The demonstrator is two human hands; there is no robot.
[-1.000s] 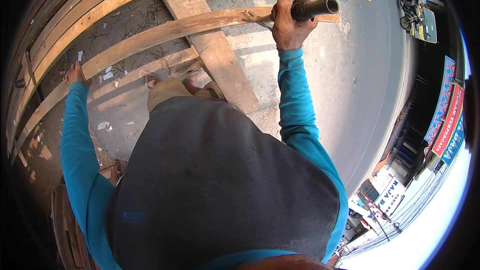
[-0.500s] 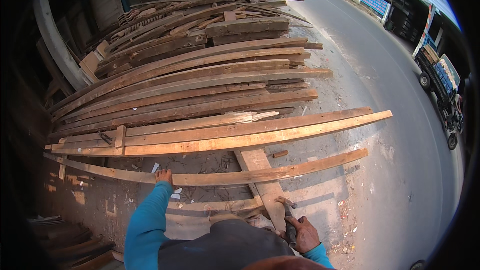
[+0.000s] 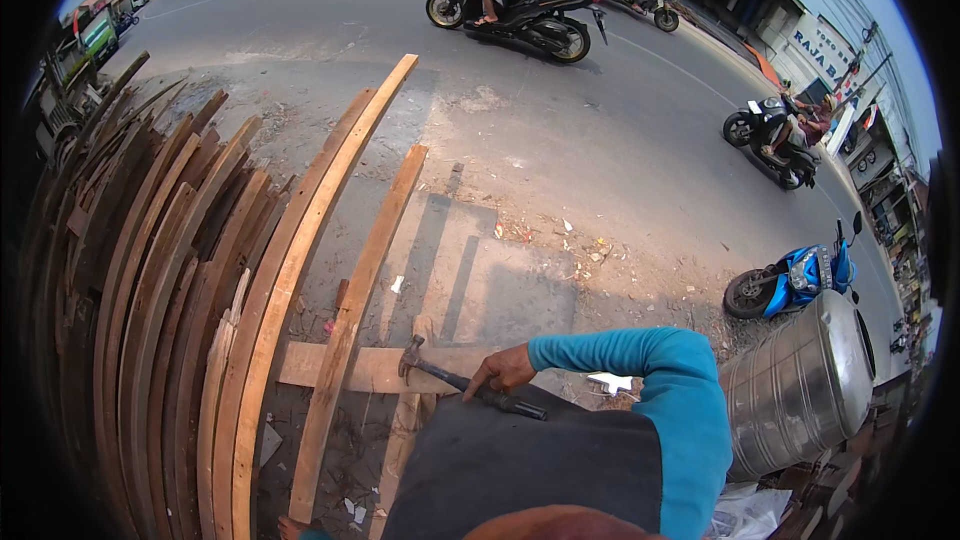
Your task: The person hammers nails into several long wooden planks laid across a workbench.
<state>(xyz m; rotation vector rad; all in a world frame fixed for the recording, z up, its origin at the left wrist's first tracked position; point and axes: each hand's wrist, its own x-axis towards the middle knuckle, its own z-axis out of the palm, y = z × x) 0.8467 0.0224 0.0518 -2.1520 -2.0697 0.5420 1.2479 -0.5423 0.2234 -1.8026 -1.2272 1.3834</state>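
My right hand [image 3: 505, 372] is wrapped round the dark handle of a claw hammer [image 3: 440, 373], held in front of my body. The hammer's metal head points left, over a flat wooden plank [image 3: 378, 370]. A long wooden beam [image 3: 365, 290] lies across that plank. At the lower edge of the view, my left hand [image 3: 292, 528] grips the near end of the visible beam; most of this hand is out of view. Left of the beam run two more long, lighter beams [image 3: 300, 245], side by side.
A large stack of old timber [image 3: 150, 270] fills the left side. A ribbed metal drum [image 3: 800, 385] and a parked blue motorcycle [image 3: 795, 275] stand at the right. Motorcycles with riders [image 3: 515, 5] pass on the road [image 3: 640, 100]. Debris litters the ground.
The view has swung to the right, bringing the road, drum and blue motorcycle into sight. My right hand still holds the hammer, and my left hand stays on the beam.
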